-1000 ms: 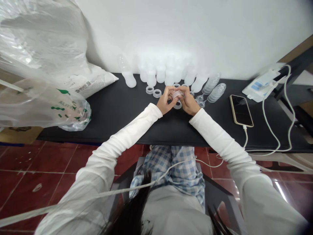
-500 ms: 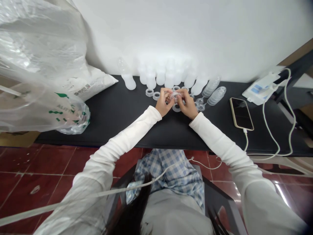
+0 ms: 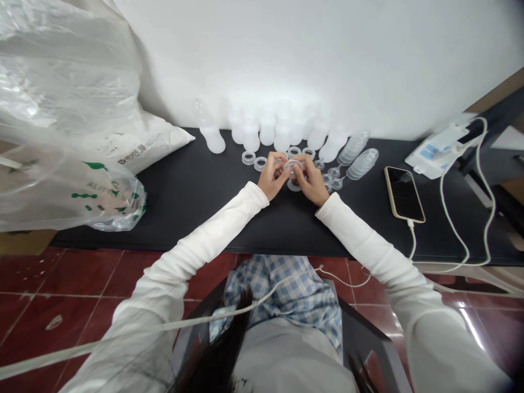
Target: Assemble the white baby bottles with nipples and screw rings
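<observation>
Between my two hands, just above the black table (image 3: 196,202), is a small clear plastic ring (image 3: 293,165). My left hand (image 3: 273,176) pinches its left side, while my right hand (image 3: 310,177) grips the right side with the thumb on its face. Beneath them another pale ring (image 3: 293,185) lies partly hidden. Loose rings (image 3: 248,158) sit to the left of and behind the hands. Small round clear pieces with tabs (image 3: 334,173) lie to the right. A row of frosted white bottles (image 3: 282,134) stands behind.
Stacked clear domed caps (image 3: 362,164) lie right of the bottles. Farther right are a phone (image 3: 405,194) on a charging cable and a white power strip (image 3: 439,148). Large plastic bags (image 3: 102,185) cover the table's left end. A white wall (image 3: 327,60) rises behind.
Both hands stay together on the clear ring, which has tipped so its face shows more toward me. The whole view has shifted slightly.
</observation>
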Available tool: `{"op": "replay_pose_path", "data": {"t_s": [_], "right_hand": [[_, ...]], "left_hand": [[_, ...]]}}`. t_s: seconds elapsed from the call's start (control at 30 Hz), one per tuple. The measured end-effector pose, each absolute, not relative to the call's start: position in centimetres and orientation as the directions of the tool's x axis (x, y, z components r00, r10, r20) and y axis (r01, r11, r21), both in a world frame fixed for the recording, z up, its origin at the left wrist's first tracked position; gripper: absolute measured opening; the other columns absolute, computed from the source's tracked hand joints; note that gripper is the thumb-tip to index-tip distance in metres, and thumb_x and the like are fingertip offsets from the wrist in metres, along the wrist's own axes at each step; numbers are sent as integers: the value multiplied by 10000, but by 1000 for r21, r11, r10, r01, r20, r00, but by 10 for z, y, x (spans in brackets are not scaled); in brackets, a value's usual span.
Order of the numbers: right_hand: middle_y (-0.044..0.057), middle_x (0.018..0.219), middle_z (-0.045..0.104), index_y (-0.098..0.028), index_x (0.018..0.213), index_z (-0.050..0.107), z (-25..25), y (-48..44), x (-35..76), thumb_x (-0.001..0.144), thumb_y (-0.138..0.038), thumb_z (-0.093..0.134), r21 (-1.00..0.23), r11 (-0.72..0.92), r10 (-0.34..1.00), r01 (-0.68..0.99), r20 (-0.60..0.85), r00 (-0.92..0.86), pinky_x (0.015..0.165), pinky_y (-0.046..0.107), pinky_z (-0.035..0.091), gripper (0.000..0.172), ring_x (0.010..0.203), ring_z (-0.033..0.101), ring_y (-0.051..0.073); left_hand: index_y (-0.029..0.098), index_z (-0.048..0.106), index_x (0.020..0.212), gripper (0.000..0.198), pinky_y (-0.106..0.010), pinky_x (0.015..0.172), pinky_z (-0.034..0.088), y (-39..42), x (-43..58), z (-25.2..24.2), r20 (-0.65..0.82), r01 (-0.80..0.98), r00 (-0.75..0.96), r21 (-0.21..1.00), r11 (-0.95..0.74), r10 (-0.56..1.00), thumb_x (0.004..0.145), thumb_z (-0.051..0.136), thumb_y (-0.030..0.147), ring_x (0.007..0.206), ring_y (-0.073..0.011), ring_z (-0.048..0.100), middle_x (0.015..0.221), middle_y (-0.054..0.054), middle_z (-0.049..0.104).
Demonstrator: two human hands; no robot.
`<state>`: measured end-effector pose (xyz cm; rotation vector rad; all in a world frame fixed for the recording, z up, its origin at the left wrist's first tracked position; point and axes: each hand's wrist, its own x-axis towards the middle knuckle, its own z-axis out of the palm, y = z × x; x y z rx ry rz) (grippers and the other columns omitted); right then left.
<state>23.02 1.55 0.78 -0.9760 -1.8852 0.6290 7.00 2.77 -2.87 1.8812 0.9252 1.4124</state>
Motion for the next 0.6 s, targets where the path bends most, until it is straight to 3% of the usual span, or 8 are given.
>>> {"op": "replay_pose_path", "data": {"t_s": [0.07,0.17,0.4,0.6], "right_hand": [[45,873,686,-241,1114,548,9,14,230,990,-656,416,-750,557,830,358,485,-276,641,371,582,453,668,648,178],[25,798,660,-247,1066,534,10,13,227,970,-665,459,-793,532,844,297,465,-268,598,358,550,436,648,624,180],[-53,604,508,-269,915,504,7,11,220,923,-690,531,-848,477,876,231,439,-198,545,327,462,422,518,441,134],[-32,660,566,-259,973,498,7,11,224,957,-659,496,-812,517,852,273,455,-259,583,344,477,400,551,484,144]], "left_hand": [[257,395,1142,468,-277,590,521,25,69,-25,504,73,214,846,-529,837,963,468,683,587,-101,600,801,19,657],[247,423,1117,498,-247,548,481,21,70,-19,479,3,194,873,-488,856,935,508,703,558,-86,575,796,15,665],[228,482,1011,456,-224,527,387,13,73,-12,523,36,140,846,-532,841,920,579,664,506,-60,460,636,76,535],[233,491,1024,440,-231,510,348,14,73,-12,513,18,152,853,-521,845,926,580,653,496,-64,403,619,84,472]]}}
